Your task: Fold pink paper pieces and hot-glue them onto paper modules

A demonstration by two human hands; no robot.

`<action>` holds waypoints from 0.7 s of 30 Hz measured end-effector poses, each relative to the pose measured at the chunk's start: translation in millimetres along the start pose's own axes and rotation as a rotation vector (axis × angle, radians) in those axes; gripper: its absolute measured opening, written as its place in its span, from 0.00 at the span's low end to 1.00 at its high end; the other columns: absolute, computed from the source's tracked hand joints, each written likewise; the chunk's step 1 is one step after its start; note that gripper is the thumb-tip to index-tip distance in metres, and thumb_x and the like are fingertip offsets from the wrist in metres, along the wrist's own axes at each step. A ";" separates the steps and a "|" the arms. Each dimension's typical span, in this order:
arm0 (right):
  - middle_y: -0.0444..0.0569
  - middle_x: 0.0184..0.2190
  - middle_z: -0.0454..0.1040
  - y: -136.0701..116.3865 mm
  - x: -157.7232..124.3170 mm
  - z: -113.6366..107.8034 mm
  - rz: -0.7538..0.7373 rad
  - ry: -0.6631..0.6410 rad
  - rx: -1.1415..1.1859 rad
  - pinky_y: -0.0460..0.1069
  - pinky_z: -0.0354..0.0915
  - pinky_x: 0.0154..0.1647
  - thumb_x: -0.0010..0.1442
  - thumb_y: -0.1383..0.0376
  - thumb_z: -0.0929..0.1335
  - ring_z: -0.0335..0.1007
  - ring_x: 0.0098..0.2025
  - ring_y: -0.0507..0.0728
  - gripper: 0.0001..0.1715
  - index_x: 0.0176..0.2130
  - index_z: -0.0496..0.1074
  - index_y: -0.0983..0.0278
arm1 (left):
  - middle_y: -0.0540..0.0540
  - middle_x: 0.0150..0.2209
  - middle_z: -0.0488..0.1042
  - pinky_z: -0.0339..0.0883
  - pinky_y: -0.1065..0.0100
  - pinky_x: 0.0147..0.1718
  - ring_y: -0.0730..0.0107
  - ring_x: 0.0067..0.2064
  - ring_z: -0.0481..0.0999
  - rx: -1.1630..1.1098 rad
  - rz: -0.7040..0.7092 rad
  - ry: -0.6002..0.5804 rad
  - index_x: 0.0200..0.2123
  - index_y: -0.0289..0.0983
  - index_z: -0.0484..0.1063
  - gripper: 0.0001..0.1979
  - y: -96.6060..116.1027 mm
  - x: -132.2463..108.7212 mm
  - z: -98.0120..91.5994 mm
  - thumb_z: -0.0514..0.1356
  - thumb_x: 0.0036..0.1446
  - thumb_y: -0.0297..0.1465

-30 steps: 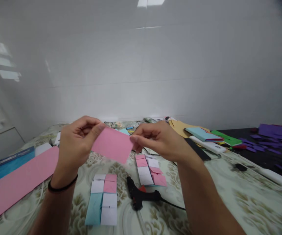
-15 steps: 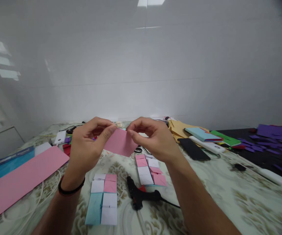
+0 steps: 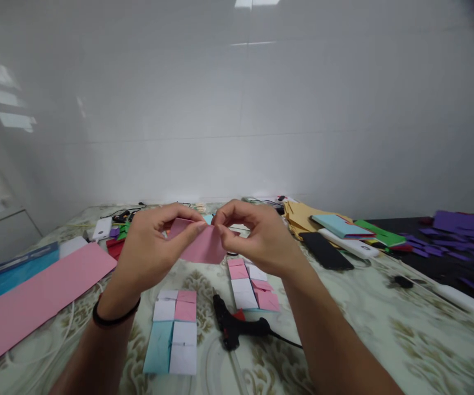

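A small piece of pink paper (image 3: 204,247) is held up above the table between both hands. My left hand (image 3: 158,241) pinches its upper left part between thumb and fingers. At the upper right edge, my right hand (image 3: 249,236) grips it in a pinch. Below lies a folded paper piece (image 3: 173,332) with white, pink and light blue squares. A second such paper piece (image 3: 250,285), pink and white, rests under my right hand. Between the two is a black hot glue gun (image 3: 237,325), lying on its side with its cord running right.
On the left lie a long pink paper strip (image 3: 43,302) and a blue package (image 3: 15,274). To the right are a black phone (image 3: 325,251), a white power strip (image 3: 348,243), coloured papers (image 3: 342,225) and purple paper pieces (image 3: 463,241). A tiled wall (image 3: 237,109) stands behind.
My left hand has shifted slightly right, toward my right hand. The pink paper has tilted, and a bit of it now shows behind the left thumb.
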State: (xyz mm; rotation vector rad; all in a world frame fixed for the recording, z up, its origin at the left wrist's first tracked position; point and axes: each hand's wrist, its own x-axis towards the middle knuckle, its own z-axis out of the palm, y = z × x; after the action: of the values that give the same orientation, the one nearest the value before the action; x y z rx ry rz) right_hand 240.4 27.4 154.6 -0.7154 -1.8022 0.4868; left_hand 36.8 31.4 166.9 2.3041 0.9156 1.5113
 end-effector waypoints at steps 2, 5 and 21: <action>0.41 0.28 0.76 2.2 1.2 -3.5 0.003 -0.001 0.000 0.46 0.67 0.35 0.54 0.73 0.69 0.70 0.31 0.50 0.05 0.31 0.74 0.64 | 0.54 0.31 0.84 0.70 0.73 0.32 0.73 0.32 0.79 0.008 -0.028 0.035 0.32 0.42 0.83 0.03 -1.0 -0.4 -4.0 0.69 0.60 0.31; 0.42 0.28 0.76 6.7 2.0 -12.5 0.011 0.004 -0.021 0.46 0.68 0.35 0.55 0.72 0.70 0.71 0.31 0.50 0.03 0.31 0.74 0.64 | 0.52 0.30 0.83 0.69 0.72 0.29 0.71 0.31 0.78 0.007 -0.092 0.090 0.33 0.41 0.83 0.03 -5.8 0.1 -11.7 0.69 0.60 0.32; 0.44 0.32 0.81 -3.9 0.3 -3.4 -0.103 0.048 -0.113 0.47 0.68 0.37 0.63 0.69 0.71 0.74 0.33 0.52 0.04 0.35 0.77 0.63 | 0.51 0.33 0.84 0.75 0.72 0.36 0.69 0.36 0.82 -0.118 -0.018 0.058 0.33 0.41 0.82 0.02 -1.1 0.8 9.1 0.69 0.58 0.28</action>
State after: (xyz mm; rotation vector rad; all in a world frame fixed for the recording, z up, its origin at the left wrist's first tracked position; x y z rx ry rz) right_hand 242.6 24.7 158.4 -0.7017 -1.8219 0.2991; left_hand 44.7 34.0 163.0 2.1744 0.8356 1.5874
